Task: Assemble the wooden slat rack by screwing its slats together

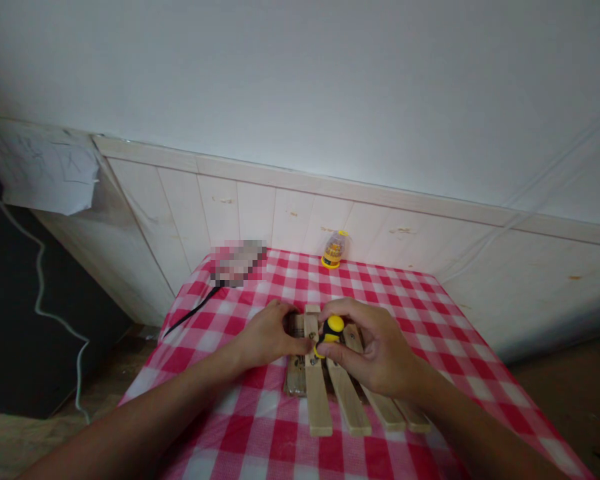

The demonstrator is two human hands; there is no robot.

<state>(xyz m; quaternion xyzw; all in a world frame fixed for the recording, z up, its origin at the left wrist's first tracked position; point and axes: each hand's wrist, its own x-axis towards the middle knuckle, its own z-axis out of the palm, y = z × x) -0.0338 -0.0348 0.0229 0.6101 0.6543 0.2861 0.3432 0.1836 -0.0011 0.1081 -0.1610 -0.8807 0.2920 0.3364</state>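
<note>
My right hand (375,350) is closed around a short yellow-and-black screwdriver (334,327). The tool's lower end meets the leftmost wooden slat (319,403), near a screw. My left hand (273,337) steadies the same slat, its thumb beside the screwdriver's tip and its fingers bent behind the far end. Several pale slats fan out toward me, among them a second wooden slat (353,403). They lie across a darker wooden base (296,380), which my hands partly cover. Screw heads show on some slats; the screwdriver's tip is hidden.
A red-and-white checked tablecloth (260,427) covers the table. Against the panelled wall (260,207) stands a yellow-based clear case (334,250). A blurred-out object (238,263) with a black strap (195,310) lies at the back left. A white cable (55,313) hangs at the left.
</note>
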